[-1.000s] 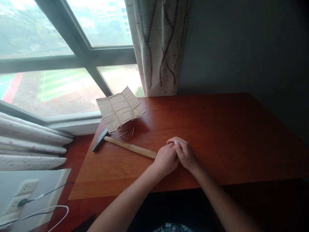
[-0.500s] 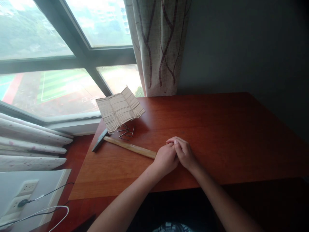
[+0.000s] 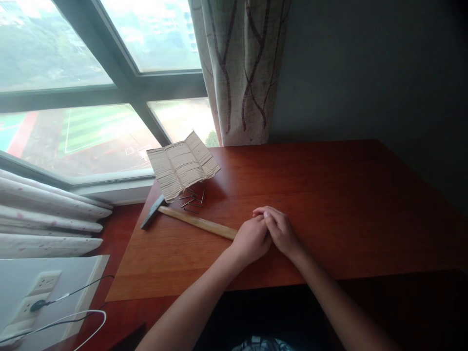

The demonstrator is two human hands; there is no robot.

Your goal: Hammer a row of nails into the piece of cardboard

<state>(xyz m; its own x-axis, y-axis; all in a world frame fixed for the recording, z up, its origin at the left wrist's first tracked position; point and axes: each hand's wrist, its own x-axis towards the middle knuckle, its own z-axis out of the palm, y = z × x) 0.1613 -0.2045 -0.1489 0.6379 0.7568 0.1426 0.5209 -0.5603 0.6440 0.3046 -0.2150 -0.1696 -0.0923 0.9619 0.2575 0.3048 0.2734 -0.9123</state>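
My left hand (image 3: 251, 240) and my right hand (image 3: 282, 231) rest together on the tabletop, clasped. The left is closed, its fingers mostly hidden, and the fingers of the right lie wrapped over it. No object shows between them. A hammer (image 3: 197, 222) lies to their left; the end of its wooden handle disappears behind my left hand, and I cannot tell if they touch. Its dark metal head points to the far left. Several nails (image 3: 192, 200) are scattered beyond the handle. Above them a creased piece of corrugated cardboard (image 3: 185, 165) stands tilted near the window.
The reddish-brown wooden table (image 3: 347, 204) stretches away to the right. A window (image 3: 109, 131) and a patterned curtain (image 3: 243, 73) border its far left side. At the lower left, a wall socket (image 3: 34, 297) has a plug and cables in it.
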